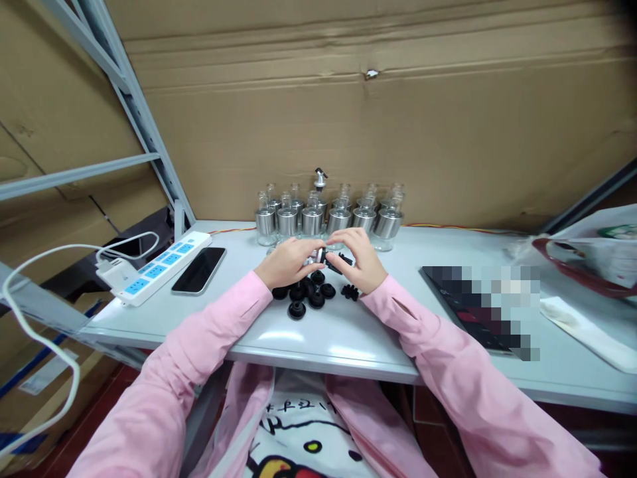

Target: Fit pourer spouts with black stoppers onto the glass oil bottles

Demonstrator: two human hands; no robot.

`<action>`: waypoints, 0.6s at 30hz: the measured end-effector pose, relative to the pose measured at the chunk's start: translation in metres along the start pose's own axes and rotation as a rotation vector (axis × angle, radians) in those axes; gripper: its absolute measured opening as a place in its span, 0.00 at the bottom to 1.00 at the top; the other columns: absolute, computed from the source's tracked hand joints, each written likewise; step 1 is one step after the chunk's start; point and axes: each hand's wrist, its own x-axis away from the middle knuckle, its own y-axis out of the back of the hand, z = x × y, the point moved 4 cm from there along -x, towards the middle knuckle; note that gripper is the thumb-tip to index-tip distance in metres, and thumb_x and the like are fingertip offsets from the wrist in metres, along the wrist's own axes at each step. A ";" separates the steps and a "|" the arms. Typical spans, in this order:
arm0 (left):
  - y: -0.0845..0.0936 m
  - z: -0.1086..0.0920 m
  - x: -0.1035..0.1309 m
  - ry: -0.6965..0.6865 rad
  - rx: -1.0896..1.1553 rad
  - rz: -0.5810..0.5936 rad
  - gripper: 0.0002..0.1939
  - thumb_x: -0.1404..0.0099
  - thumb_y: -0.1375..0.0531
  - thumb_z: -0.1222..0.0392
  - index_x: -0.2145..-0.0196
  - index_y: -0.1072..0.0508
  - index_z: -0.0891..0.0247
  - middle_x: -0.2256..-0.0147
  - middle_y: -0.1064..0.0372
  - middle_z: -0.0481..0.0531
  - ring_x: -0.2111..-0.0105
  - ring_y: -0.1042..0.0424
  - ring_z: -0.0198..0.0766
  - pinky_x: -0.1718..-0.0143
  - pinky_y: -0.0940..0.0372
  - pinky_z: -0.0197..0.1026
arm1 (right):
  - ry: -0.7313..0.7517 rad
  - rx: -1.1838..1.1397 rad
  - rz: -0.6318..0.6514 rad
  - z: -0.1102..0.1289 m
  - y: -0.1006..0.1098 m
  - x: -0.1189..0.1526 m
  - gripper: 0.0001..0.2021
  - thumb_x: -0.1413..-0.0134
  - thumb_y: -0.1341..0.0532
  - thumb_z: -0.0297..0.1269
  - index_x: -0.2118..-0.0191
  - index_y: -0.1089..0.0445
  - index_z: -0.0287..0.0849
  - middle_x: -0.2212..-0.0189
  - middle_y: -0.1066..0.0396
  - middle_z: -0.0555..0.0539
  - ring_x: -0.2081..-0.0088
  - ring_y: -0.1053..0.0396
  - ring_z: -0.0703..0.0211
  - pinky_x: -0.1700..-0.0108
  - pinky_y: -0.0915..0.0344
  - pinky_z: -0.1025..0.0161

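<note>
My left hand (287,262) is closed around a small silver-and-black pourer top (320,255), with thumb and fingers on its left side. My right hand (365,264) meets it from the right, thumb and fingertips pinched at its black end. Just beneath and in front of my hands lies a loose pile of round black stoppers (297,310). A small cluster of black pieces (350,291) rests below my right palm. Behind my hands, several glass bottles with steel sleeves (340,221) stand in rows. A similar pourer top (320,178) rises from one in the back row.
A white power strip (164,269) with a plugged-in charger and a black phone (199,270) lie at left. A dark flat item (458,299), partly pixelated, lies at right, near a white strip (587,332) and a plastic bag (597,249). Cardboard (279,119) stands behind the table.
</note>
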 end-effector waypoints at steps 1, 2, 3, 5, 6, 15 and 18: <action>0.001 -0.001 0.000 -0.035 -0.048 -0.034 0.18 0.32 0.50 0.51 0.52 0.38 0.67 0.58 0.30 0.58 0.59 0.31 0.41 0.58 0.40 0.42 | -0.031 0.002 0.020 -0.003 -0.003 0.001 0.09 0.44 0.44 0.43 0.65 0.32 0.44 0.62 0.30 0.43 0.57 0.39 0.50 0.53 0.40 0.48; 0.001 -0.002 0.000 -0.060 -0.089 -0.065 0.18 0.32 0.51 0.51 0.52 0.38 0.67 0.58 0.30 0.58 0.59 0.31 0.41 0.59 0.40 0.42 | -0.051 -0.001 0.039 -0.006 -0.006 0.003 0.10 0.43 0.45 0.44 0.67 0.31 0.44 0.62 0.30 0.43 0.57 0.39 0.50 0.52 0.41 0.47; 0.002 -0.002 0.001 -0.078 -0.125 -0.088 0.18 0.32 0.51 0.51 0.52 0.38 0.67 0.59 0.30 0.58 0.60 0.31 0.41 0.60 0.40 0.41 | -0.066 -0.010 0.056 -0.009 -0.009 0.004 0.12 0.42 0.46 0.44 0.68 0.31 0.43 0.62 0.31 0.43 0.56 0.39 0.50 0.51 0.41 0.47; 0.004 -0.001 0.001 -0.103 -0.177 -0.105 0.18 0.31 0.52 0.50 0.52 0.38 0.66 0.61 0.29 0.57 0.61 0.30 0.40 0.61 0.40 0.41 | -0.080 -0.044 0.076 -0.012 -0.014 0.005 0.14 0.41 0.47 0.44 0.68 0.30 0.43 0.60 0.32 0.42 0.55 0.39 0.51 0.50 0.42 0.46; 0.004 0.000 0.001 -0.111 -0.194 -0.104 0.18 0.31 0.53 0.50 0.53 0.38 0.66 0.61 0.29 0.56 0.61 0.30 0.40 0.60 0.40 0.41 | -0.088 -0.059 0.082 -0.013 -0.016 0.006 0.14 0.41 0.48 0.45 0.68 0.30 0.44 0.59 0.32 0.43 0.55 0.39 0.51 0.49 0.42 0.46; 0.007 0.002 0.001 -0.091 -0.147 -0.054 0.16 0.32 0.49 0.52 0.53 0.38 0.66 0.60 0.28 0.54 0.62 0.29 0.38 0.59 0.42 0.40 | -0.084 -0.058 0.068 -0.013 -0.012 0.005 0.11 0.45 0.44 0.43 0.67 0.28 0.42 0.46 0.44 0.41 0.49 0.42 0.47 0.49 0.40 0.45; 0.007 0.003 0.001 -0.047 -0.093 -0.018 0.16 0.34 0.47 0.52 0.54 0.38 0.67 0.60 0.28 0.54 0.63 0.29 0.38 0.58 0.42 0.40 | -0.044 -0.030 0.040 -0.008 -0.009 0.005 0.10 0.46 0.42 0.42 0.66 0.28 0.42 0.44 0.47 0.40 0.49 0.43 0.46 0.52 0.38 0.46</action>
